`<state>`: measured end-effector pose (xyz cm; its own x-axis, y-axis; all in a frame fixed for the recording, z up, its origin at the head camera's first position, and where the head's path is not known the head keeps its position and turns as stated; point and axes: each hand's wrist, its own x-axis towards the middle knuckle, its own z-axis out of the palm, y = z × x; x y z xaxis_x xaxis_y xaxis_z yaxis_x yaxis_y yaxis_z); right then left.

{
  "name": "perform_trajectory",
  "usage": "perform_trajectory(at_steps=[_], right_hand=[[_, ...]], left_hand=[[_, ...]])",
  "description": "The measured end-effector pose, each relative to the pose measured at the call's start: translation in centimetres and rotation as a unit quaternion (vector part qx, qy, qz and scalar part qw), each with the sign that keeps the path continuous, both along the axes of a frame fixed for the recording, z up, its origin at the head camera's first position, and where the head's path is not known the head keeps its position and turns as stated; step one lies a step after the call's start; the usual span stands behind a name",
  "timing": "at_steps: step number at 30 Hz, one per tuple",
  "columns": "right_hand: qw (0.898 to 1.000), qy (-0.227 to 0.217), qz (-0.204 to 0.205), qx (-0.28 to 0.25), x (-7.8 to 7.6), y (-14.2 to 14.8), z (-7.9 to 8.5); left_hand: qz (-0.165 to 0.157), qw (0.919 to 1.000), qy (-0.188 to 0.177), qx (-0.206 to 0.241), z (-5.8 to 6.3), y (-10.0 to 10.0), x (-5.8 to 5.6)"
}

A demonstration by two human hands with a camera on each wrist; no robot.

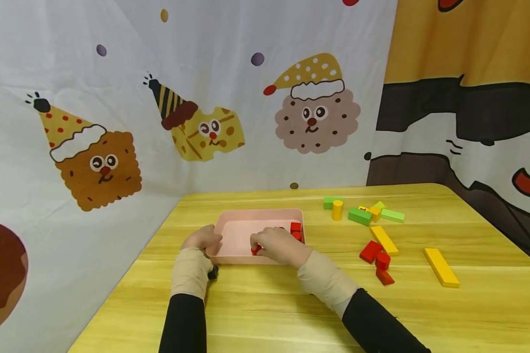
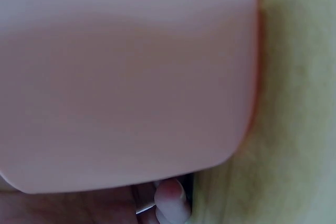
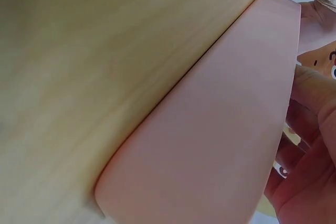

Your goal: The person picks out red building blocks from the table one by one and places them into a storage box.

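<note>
A shallow pink tray (image 1: 243,260) lies on the wooden table. At its left end my left hand (image 1: 201,237) grips the rim; in the left wrist view some fingertips (image 2: 171,199) show beside the tray wall (image 2: 131,108). My right hand (image 1: 277,243) reaches over the near rim and pinches a small red block (image 1: 256,250) inside the tray. Its exact shape is hidden by the fingers. More red blocks (image 1: 295,227) sit at the tray's right end, partly behind the right hand. The right wrist view shows the right hand (image 3: 310,145) beyond the tray's outer wall (image 3: 210,119).
Right of the tray lie red blocks (image 1: 371,251), a red cylinder (image 1: 383,261) and yellow bars (image 1: 441,267). Farther back are green blocks (image 1: 359,216) and an upright yellow cylinder (image 1: 337,210). A printed curtain (image 1: 256,181) hangs behind the table.
</note>
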<state>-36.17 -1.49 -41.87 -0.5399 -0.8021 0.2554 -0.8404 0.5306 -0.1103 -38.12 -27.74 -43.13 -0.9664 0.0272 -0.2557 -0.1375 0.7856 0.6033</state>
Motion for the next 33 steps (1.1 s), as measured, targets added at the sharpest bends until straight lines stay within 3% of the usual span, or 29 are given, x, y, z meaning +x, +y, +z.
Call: perform_trajectory(at_steps=[4,11,15,19,25,33], right_hand=[[1.000,-0.007,0.004,-0.003,0.1,0.3,-0.1],[1.000,-0.018,0.004,0.009,0.2,0.4,0.1],[1.000,-0.011,0.005,0.019,0.2,0.5,0.4],[1.000,-0.014,0.000,0.012,0.2,1.2,1.4],[0.999,-0.023,-0.038,-0.011,0.0,3.4,3.6],[0.997,-0.023,-0.066,-0.030,-0.4,5.3,4.6]], left_hand=[[-0.005,0.9999,0.003,-0.011,0.1,0.1,0.0],[0.022,0.9992,-0.011,0.032,-0.2,0.1,0.3],[0.021,0.9993,-0.007,0.031,-0.3,0.1,0.3],[0.013,0.9993,-0.010,0.034,-0.1,0.2,0.4],[0.003,0.9994,-0.009,0.033,0.5,0.3,0.5],[0.001,0.9999,-0.006,0.009,0.1,-0.2,0.5]])
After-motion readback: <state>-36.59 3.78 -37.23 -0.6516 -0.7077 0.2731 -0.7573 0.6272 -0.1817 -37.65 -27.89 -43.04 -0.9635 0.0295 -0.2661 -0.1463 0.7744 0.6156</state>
